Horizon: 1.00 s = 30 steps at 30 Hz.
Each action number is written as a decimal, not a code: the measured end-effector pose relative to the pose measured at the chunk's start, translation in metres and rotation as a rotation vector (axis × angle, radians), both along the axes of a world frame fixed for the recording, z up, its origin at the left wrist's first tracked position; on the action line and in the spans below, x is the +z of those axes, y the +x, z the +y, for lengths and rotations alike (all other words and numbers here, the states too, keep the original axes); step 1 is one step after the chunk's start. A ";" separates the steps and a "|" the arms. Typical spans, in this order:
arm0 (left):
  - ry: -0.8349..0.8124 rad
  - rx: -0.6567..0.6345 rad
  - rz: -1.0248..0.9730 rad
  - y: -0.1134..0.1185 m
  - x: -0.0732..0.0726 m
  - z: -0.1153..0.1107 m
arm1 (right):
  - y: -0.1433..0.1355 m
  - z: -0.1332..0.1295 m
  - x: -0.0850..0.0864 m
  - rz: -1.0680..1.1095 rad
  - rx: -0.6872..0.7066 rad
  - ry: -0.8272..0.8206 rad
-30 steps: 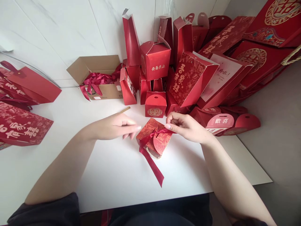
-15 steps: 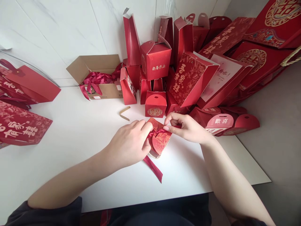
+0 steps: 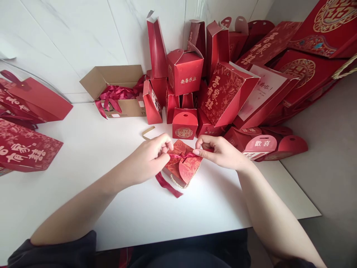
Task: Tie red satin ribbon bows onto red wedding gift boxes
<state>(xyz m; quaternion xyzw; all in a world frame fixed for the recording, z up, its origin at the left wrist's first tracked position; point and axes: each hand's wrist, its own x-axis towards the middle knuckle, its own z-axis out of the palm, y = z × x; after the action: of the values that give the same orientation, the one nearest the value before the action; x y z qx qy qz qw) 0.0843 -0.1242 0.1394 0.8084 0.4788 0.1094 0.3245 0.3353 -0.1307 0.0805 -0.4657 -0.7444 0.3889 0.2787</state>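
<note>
A small red patterned gift box (image 3: pixel 188 172) with gold twisted cord along its lower edge lies on the white table. Across its top runs a dark red ribbon (image 3: pixel 182 158), gathered in a knot at the middle. At the box's left side, my left hand (image 3: pixel 152 156) pinches one part of the ribbon between thumb and fingers. A loose ribbon tail (image 3: pixel 169 187) hangs below that hand onto the table. My right hand (image 3: pixel 216 152) pinches the ribbon at the box's right side, so it stretches between both hands.
Red gift boxes (image 3: pixel 185 70) are stacked behind the hands and to the right. An open cardboard box (image 3: pixel 126 108) of ribbons stands at the back left, near a tan strip (image 3: pixel 147 132). More red boxes (image 3: pixel 30 147) stand at far left.
My left hand has moved left from the knot, drawing the ribbon out sideways. The loose tail has shifted left, and more of the box top shows. My right hand has barely moved.
</note>
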 end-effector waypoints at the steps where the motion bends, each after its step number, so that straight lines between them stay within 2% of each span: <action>1: -0.025 0.029 -0.001 -0.002 0.001 0.003 | 0.000 0.000 0.000 -0.010 -0.010 0.006; 4: -0.125 0.097 0.059 -0.007 0.002 0.010 | 0.000 0.001 -0.001 -0.044 -0.043 0.022; 6: -0.311 0.095 0.120 -0.010 0.001 0.016 | 0.000 0.001 -0.001 -0.051 -0.029 0.035; 8: -0.492 0.046 0.151 -0.013 -0.001 0.022 | 0.000 0.000 0.001 -0.037 0.009 0.035; 10: -0.576 -0.039 0.145 -0.013 -0.002 0.028 | 0.001 -0.001 0.003 0.000 0.050 0.008; 12: -0.585 -0.116 0.100 -0.013 -0.004 0.033 | 0.001 -0.002 0.004 0.048 0.078 -0.036; 14: -0.592 -0.137 0.042 -0.011 -0.005 0.036 | 0.002 -0.002 0.005 0.092 0.090 -0.060; 21: -0.630 -0.022 -0.059 -0.005 -0.010 0.037 | -0.005 0.002 -0.003 0.106 0.082 0.073; 25: -0.641 -0.033 -0.072 -0.004 -0.008 0.034 | -0.011 0.004 -0.008 0.066 0.086 0.098; 28: -0.590 -0.068 -0.075 -0.006 -0.006 0.033 | -0.009 0.003 -0.007 0.109 0.073 0.056; 30: -0.499 -0.071 -0.065 -0.008 -0.004 0.033 | -0.006 0.001 -0.004 0.153 0.107 0.022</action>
<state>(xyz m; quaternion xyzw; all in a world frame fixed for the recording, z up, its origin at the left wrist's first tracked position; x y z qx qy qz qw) 0.0763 -0.0913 0.1356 0.7155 0.4518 0.0022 0.5328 0.3291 -0.1300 0.0766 -0.3911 -0.7492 0.4293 0.3185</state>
